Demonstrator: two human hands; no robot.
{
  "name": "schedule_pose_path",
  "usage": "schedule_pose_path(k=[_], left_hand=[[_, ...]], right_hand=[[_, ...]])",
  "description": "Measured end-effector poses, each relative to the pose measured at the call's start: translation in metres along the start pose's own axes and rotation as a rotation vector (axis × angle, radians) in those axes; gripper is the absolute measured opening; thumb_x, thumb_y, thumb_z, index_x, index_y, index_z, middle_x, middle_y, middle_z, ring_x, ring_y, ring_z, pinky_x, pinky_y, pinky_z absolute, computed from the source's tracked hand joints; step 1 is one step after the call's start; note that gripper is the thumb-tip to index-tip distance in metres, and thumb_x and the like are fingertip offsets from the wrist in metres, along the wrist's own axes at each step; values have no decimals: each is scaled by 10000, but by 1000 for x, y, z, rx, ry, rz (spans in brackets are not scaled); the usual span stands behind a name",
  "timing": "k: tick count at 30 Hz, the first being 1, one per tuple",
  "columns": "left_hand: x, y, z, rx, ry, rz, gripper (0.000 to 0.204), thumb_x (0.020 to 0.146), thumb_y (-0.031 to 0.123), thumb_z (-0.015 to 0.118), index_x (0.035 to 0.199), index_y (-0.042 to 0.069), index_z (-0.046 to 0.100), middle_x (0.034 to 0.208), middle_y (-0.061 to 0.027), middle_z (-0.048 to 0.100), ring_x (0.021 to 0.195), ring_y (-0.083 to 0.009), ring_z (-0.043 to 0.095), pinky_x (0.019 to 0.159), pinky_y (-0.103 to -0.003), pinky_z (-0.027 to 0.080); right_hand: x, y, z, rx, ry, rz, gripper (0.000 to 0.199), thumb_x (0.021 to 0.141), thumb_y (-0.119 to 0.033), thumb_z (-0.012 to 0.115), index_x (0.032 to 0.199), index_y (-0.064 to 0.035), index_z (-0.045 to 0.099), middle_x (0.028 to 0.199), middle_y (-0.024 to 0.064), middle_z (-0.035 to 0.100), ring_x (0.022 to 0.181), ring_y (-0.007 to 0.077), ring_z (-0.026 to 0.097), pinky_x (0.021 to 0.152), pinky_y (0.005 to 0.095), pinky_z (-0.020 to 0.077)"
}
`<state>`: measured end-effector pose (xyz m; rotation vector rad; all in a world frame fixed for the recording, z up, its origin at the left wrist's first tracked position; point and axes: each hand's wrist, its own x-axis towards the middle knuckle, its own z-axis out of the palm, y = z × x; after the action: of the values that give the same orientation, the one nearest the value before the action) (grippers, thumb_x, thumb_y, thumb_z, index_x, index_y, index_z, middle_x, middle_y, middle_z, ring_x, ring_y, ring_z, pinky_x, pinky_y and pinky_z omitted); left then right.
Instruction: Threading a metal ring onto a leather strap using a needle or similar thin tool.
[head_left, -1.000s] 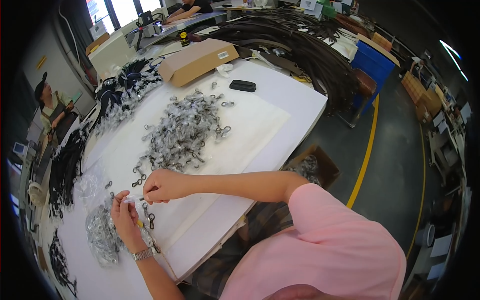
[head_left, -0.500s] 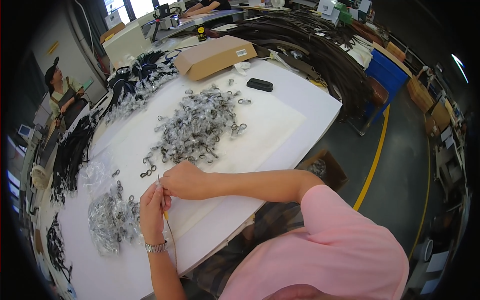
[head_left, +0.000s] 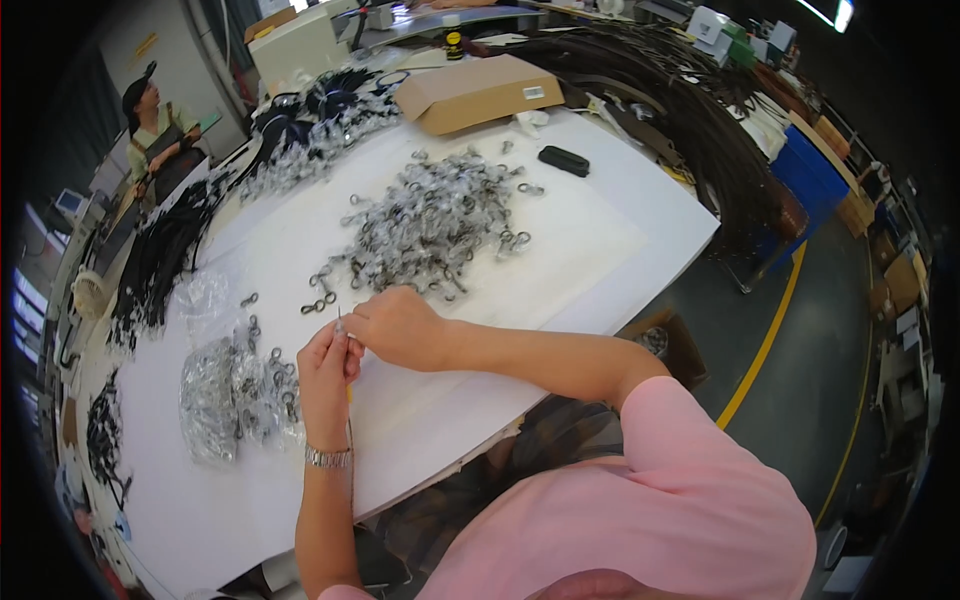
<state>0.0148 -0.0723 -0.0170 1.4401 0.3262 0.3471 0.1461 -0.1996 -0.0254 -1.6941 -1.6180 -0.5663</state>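
Note:
My left hand (head_left: 326,372) and my right hand (head_left: 396,325) meet over the white table (head_left: 560,260), fingertips pinched together on a small metal clasp (head_left: 339,320) with a thin strand hanging below the left wrist. A large heap of metal clasps (head_left: 430,225) lies just beyond my right hand. A smaller pile of clasps in clear plastic bags (head_left: 232,392) sits left of my left hand. A few loose clasps (head_left: 318,305) lie near my fingers.
A cardboard box (head_left: 478,92) and a small black object (head_left: 564,160) stand at the far side. Bundles of black straps (head_left: 160,260) line the left edge, more dark straps (head_left: 690,120) at the back right. Another person (head_left: 152,125) sits at far left. A blue bin (head_left: 825,175) stands right.
My hands have drawn closer together and shifted slightly toward the big heap; the left hand has risen so both now pinch the same small clasp.

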Motion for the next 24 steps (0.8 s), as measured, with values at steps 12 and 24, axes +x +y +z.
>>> schedule_pose_path(k=[12,24], left_hand=[[13,35,-57,-54,292,176,259,1052,151,568,1187,-29,695,767,16,594,558,-17,411,474,-170,287],[21,23,-68,-64,413,213,228,1043,148,580,1106,-19,722,732,26,615,518,-4,433,440,-166,284]], right_hand=[[30,46,-43,-367,214,281,339,936,-174,704,1262,-85,667,1288,144,676,1187,329,624,983,430,512],[12,-32,53,-3,-309,-227,85,826,-85,641,901,-52,664,951,91,651,917,262,637,793,404,497]])
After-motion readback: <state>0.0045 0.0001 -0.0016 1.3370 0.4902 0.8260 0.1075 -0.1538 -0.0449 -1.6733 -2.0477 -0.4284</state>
